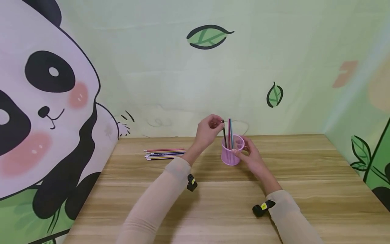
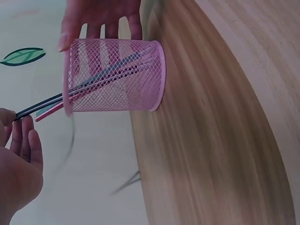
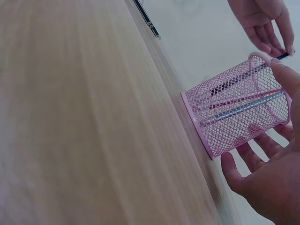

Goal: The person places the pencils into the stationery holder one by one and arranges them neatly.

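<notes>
A pink mesh pen cup stands upright on the table. My right hand holds it from the right side, the thumb near the rim and the fingers around the back, as the right wrist view also shows. With thumb and fingertips, my left hand pinches the top end of a dark pencil. That pencil's lower part is inside the cup. Beside it in the cup lean a few other pencils, red and light blue among them, also visible through the mesh in the left wrist view.
On the wooden table, several pencils lie in a loose row left of the cup, partly hidden by my left forearm. Behind the table hangs a pale green backdrop with leaves and a panda.
</notes>
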